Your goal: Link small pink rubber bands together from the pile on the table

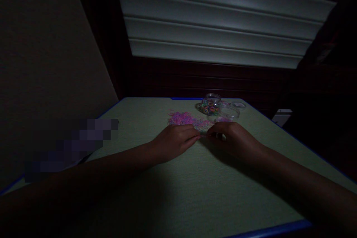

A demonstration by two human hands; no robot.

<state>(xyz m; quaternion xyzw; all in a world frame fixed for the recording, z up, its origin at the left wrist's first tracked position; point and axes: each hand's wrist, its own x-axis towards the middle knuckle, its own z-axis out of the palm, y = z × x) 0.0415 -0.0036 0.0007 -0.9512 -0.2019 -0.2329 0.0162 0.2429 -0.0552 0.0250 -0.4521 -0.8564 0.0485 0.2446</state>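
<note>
Over the middle of the table, my left hand (176,140) and my right hand (232,135) face each other with a small gap between their fingertips. A thin pinkish strand (205,135) stretches across that gap, pinched at each end between thumb and fingers. Its exact kind is too small and dark to make out. Just behind my left hand lies a loose heap of thin pink and purple strands (182,118), paler toward its right side. Behind my right hand stands a clear open container (229,111) with something pink at its bottom, partly hidden by the hand.
A clear jar (211,103) of colourful small bands stands at the back, with a round clear lid (238,105) to its right. The pale green table (178,193) has blue edging. At the left lies a pixelated dark object (75,145). The room is dim.
</note>
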